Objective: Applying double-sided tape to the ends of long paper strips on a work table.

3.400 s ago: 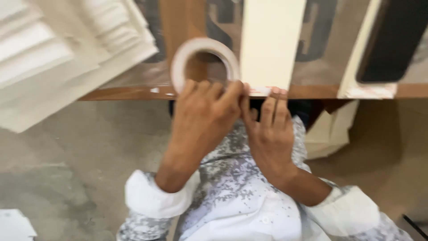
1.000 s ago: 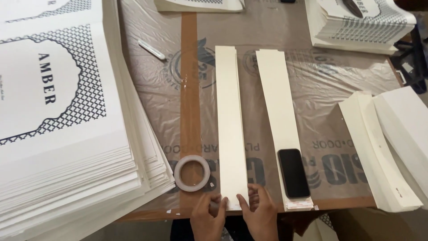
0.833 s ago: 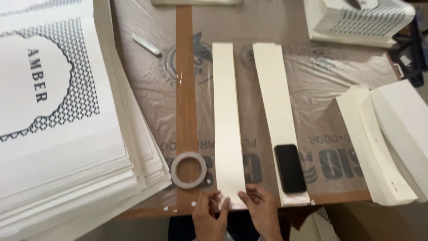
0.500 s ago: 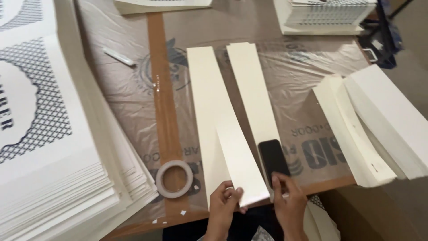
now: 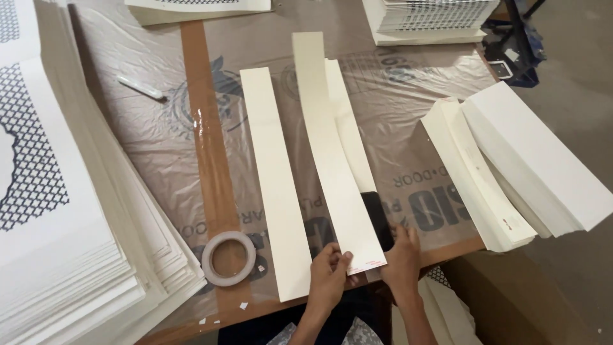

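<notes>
At the far left of the table (image 5: 159, 137), which is covered in clear plastic sheeting, a tall stack of printed sheets (image 5: 57, 211) with a black lattice pattern rises beside the edge. A white marker (image 5: 142, 88) lies further back, and a brown tape line (image 5: 205, 137) runs from the back to the near edge. Near that edge sits a roll of tape (image 5: 228, 257), just beside a long cream strip (image 5: 274, 182) lying flat.

The left hand (image 5: 329, 278) pinches the near corner of a second cream strip (image 5: 332, 153), thumb on top and fingers curled under, so it is closed on the card. This strip lies slanted across a third strip (image 5: 350, 128) and partly covers a black phone (image 5: 378, 220). The right hand (image 5: 402, 255) rests flat with fingers spread at the strip's near right edge, touching the phone; it presses rather than grips.

To the right, two stacks of cream strips (image 5: 504, 166) lie at an angle near the table corner.

The likely trouble: the held strip is long and limp, gripped only at one end, so its far end could drag, skew or crease against the strip beneath. The phone sits near the table's edge and could be nudged off.
</notes>
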